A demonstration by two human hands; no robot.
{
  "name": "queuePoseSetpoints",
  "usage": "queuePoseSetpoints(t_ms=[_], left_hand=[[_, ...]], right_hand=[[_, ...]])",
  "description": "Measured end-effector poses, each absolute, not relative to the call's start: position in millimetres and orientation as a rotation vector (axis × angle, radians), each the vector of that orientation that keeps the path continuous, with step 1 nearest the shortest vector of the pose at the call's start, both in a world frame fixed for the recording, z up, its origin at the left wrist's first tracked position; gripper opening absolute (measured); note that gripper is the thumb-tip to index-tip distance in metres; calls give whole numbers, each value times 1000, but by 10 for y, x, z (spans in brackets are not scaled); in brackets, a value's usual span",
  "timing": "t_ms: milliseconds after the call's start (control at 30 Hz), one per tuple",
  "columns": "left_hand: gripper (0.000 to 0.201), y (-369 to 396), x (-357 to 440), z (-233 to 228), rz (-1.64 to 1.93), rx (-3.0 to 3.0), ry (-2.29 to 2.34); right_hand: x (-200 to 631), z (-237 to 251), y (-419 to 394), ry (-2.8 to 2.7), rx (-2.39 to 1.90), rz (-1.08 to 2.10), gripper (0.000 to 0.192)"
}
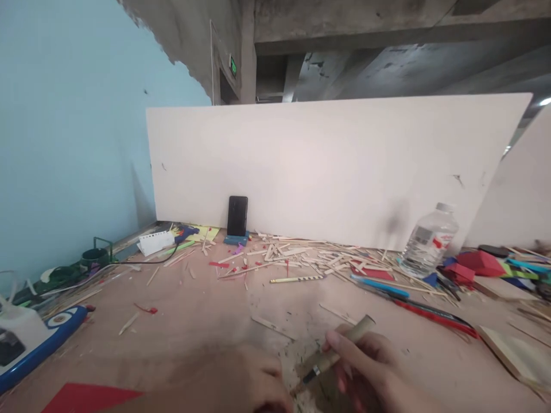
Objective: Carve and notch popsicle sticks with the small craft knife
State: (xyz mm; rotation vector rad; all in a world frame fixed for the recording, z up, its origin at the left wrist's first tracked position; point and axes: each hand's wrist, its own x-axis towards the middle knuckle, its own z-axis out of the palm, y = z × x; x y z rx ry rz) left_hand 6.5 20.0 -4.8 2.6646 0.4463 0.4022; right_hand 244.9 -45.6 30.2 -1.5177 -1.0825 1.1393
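My right hand grips a tan, wooden-handled tool with a dark tip that points down-left at the tabletop. My left hand rests flat on the wooden table just left of that tip, blurred and partly cut off by the bottom edge. Whether something lies under its fingers is hidden. Pale shavings and scraps lie between the two hands.
Several thin wooden sticks litter the far middle. A black phone leans on the white board. A plastic bottle, blue and red pens and coloured paper lie to the right; a red sheet bottom left.
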Motion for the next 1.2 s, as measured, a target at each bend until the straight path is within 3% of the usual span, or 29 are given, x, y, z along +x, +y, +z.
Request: queuePoseSetpoints(t_ms=[167, 400, 1200], left_hand=[[17, 69, -43, 174, 497, 2451, 713], [8, 85, -106, 208, 411, 2394, 626], [14, 113, -118, 198, 424, 2426, 559]], right_hand=[[2478, 412, -472, -1168, -1414, 1105, 59], [2446, 442, -519, -1263, -1363, 1163, 45], [2334, 448, -567, -1575, -1392, 1194, 42]])
